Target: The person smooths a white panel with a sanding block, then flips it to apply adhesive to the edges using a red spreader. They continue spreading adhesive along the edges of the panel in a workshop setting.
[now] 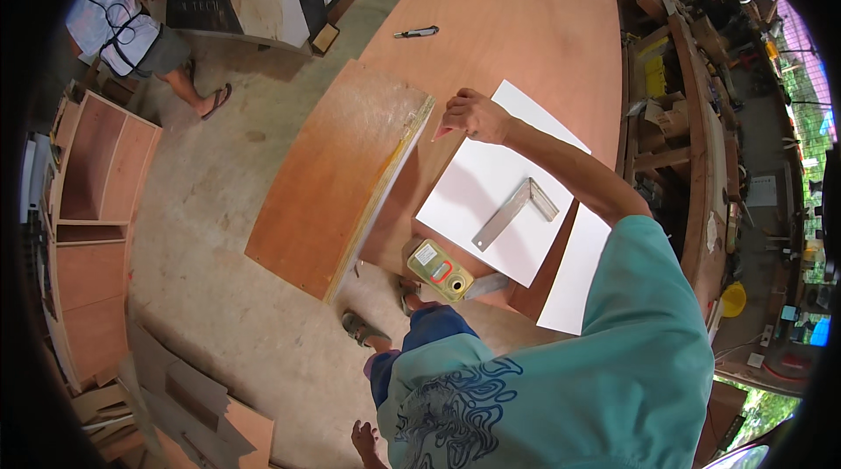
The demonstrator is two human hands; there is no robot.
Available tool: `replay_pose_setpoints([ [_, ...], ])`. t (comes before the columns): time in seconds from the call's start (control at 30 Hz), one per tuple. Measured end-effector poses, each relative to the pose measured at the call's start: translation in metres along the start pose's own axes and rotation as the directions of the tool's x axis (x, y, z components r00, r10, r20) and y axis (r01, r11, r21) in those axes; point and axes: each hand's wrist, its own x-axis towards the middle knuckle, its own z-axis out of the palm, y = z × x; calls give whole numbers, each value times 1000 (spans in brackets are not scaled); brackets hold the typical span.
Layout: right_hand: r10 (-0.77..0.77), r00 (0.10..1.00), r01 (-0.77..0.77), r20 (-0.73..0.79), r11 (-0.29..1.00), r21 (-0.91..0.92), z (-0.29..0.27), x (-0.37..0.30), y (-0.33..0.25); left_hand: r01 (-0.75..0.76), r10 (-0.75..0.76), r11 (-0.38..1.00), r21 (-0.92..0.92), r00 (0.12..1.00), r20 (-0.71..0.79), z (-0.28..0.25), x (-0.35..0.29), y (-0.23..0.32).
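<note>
My right hand (477, 116) is closed above the edge of a white sheet (460, 184). Its fingertips pinch a small pinkish thing I cannot make out. Just left of them is the edge of a brown plywood panel (328, 176), with yellowish streaks along that edge. A metal try square (506, 217) lies on the white sheet. Nearer to me, a squarish tin (440, 271) with a round opening stands beside a flat metal blade (487, 286). My left hand (366, 443) hangs low near my side, fingers apart, with nothing visible in it.
A large wooden board (517, 14) forms the work surface, with a utility knife (416, 32) on it. Another white sheet (574, 272) lies at the right. Cluttered shelving (696, 145) runs along the right. A wooden cabinet (96, 232) and a person (127, 27) are at left.
</note>
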Motion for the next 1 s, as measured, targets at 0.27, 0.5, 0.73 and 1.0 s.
replay_pose_setpoints([
  [0.27,-116,966,119,-231,993,-1,-26,26,-56,-100,100,995,-6,984,149,8,38,-4],
  [0.5,-130,967,128,-217,992,-21,20,31,-76,-146,164,980,-133,977,133,3,50,-16],
  [0.73,-76,995,78,-69,997,13,3,7,-87,-143,139,990,21,982,131,-3,37,-38],
  [1.0,-138,966,142,-220,990,0,13,41,-134,-344,332,920,188,939,91,6,51,-43],
])
